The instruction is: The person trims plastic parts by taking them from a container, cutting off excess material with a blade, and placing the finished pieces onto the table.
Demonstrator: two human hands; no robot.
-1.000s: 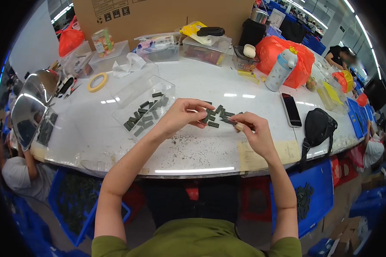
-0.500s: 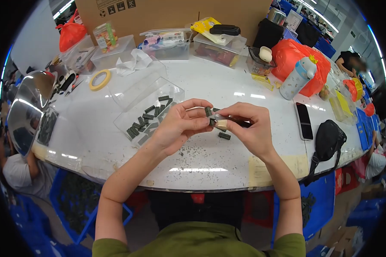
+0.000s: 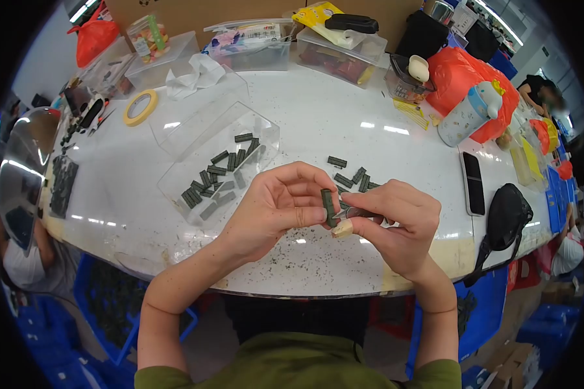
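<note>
My left hand (image 3: 280, 206) pinches a small dark green ribbed block (image 3: 329, 206) upright between thumb and fingers. In my right hand (image 3: 402, 220) is a small knife (image 3: 353, 212) with a dark handle, its metal blade against the block's right side. Pale tape wraps the thumb of that hand. Behind my hands lie several similar green blocks (image 3: 359, 174) on the white table. More of them lie in a clear plastic box (image 3: 175, 188) to the left. Small dark crumbs are scattered on the table below my hands.
A yellow tape roll (image 3: 140, 107) lies at the left back. Lidded clear tubs (image 3: 340, 57) line the cardboard at the back. On the right are a bottle (image 3: 467, 117), a phone (image 3: 473, 184) and a black pouch (image 3: 507, 217). Blue crates (image 3: 483, 318) stand below the table.
Both hands have come lower and nearer the front edge. The block in my left hand is now more fully visible, standing upright against the blade. My view has shifted slightly.
</note>
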